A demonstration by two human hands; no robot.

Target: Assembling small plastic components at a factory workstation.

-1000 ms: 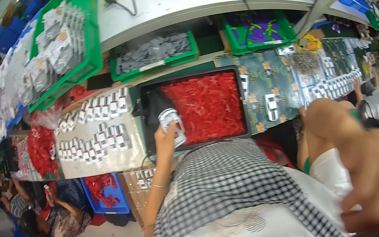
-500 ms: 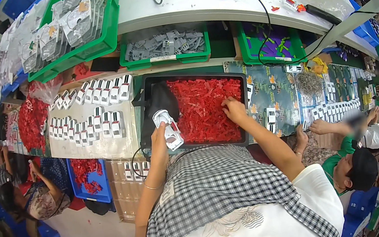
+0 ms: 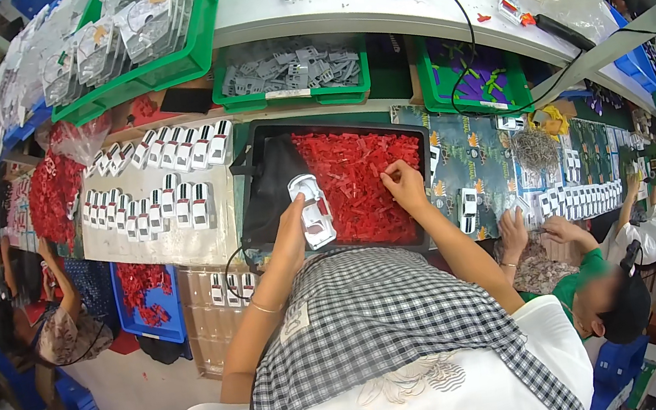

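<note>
In my left hand [image 3: 290, 226] is a white toy car body [image 3: 314, 211], held over the left part of a black tray [image 3: 259, 157]. Small red plastic pieces [image 3: 344, 172] fill most of that tray. Above the pieces on its right side is my right hand [image 3: 406, 186], thumb and fingertips pinched together. Whether a red piece sits in the pinch is too small to make out. Black material lies in the tray's left end, partly behind the car body.
Rows of white toy cars [image 3: 169, 196] stand on a board at left. Green bins [image 3: 364, 83] line the back under a white shelf [image 3: 297, 12]. A blue crate [image 3: 181, 331] with red pieces sits lower left. At right, a co-worker's hands [image 3: 513, 236] are near more cars.
My left hand has moved right with the car body, now more upright and nearer my right hand. My right hand stays nearly in place, fingers drawn together. The co-worker's hands at right have shifted.
</note>
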